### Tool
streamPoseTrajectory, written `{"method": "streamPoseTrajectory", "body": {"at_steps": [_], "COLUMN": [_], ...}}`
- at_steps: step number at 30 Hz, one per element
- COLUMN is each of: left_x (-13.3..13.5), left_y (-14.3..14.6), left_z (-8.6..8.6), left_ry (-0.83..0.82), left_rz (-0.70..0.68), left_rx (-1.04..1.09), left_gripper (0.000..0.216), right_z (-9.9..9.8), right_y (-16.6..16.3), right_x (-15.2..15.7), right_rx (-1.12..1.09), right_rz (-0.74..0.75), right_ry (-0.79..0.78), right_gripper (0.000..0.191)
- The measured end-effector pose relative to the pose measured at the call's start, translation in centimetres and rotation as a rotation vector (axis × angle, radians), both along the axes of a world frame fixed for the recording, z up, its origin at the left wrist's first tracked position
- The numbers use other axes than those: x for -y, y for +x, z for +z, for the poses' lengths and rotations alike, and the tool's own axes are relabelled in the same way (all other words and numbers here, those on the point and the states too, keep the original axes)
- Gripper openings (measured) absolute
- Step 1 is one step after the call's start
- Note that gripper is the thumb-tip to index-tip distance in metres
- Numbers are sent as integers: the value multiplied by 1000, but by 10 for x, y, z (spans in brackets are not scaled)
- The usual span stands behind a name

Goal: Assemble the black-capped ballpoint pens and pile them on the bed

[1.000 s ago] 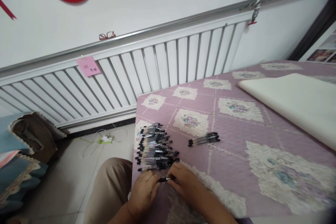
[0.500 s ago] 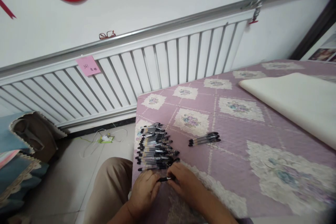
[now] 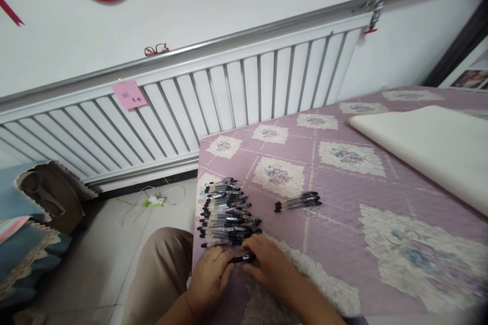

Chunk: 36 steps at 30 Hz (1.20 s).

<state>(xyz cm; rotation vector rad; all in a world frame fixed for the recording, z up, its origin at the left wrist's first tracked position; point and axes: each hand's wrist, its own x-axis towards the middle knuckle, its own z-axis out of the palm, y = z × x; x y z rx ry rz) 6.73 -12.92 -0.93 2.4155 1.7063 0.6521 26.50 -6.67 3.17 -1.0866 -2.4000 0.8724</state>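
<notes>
Between my two hands lies a black pen [image 3: 241, 259], close above the table's near left corner. My left hand [image 3: 210, 275] is closed on one end of it, and the fingers of my right hand [image 3: 267, 262] pinch the other end. Just beyond my hands, a row of many clear-barrelled pens with black caps [image 3: 224, 210] lies along the table's left edge. To its right rests a small separate bundle of similar pens [image 3: 298, 201]. My fingers hide much of the held pen.
A purple floral cloth [image 3: 343, 188] covers the table, with a folded cream sheet [image 3: 427, 137] at the right. Behind it runs a white radiator [image 3: 263, 81] bearing a pink note [image 3: 128, 95]. Glasses [image 3: 156, 50] sit on the pipe. My knee [image 3: 160, 264] is left of the table.
My right hand's fingers have shifted slightly around the pen's end. Both hands stay in about the same place, and the loose pens lie as before.
</notes>
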Motion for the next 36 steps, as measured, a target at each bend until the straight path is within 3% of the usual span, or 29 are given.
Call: {"method": "streamPoseTrajectory", "body": {"at_steps": [4,6,10,20,23,26,30,36], "left_x": [0,0,-1,-2,-2,-2,-2,-3], "left_y": [0,0,0,0,0,0,0,0], "left_z": [0,-1,-1,2,2,1,1,4], "left_ry": [-2,-2,-11,-19,-13,-16,-19,-55], "left_rz": [6,6,2,1,8,14,16,39], "left_rx": [12,7,-15,-21,-32,-48,-37,27], "left_gripper": [21,20,21,23,22,22,23,22], "right_z": [1,0,-5,-5,-7,-10,-10,-5], "right_y": [-2,-3,0,-1,-3,-4,1,9], "right_x": [-1,-4,-8,-6,-8,-12,-14,-16], "right_rx": [85,117,74,-2,77,165,76,-24], "right_rz": [5,23,59,14,25,71,61,34], "right_ry": [30,47,37,7,49,72,54,13], "right_gripper": [7,10,2,16,8,12,1,11]}}
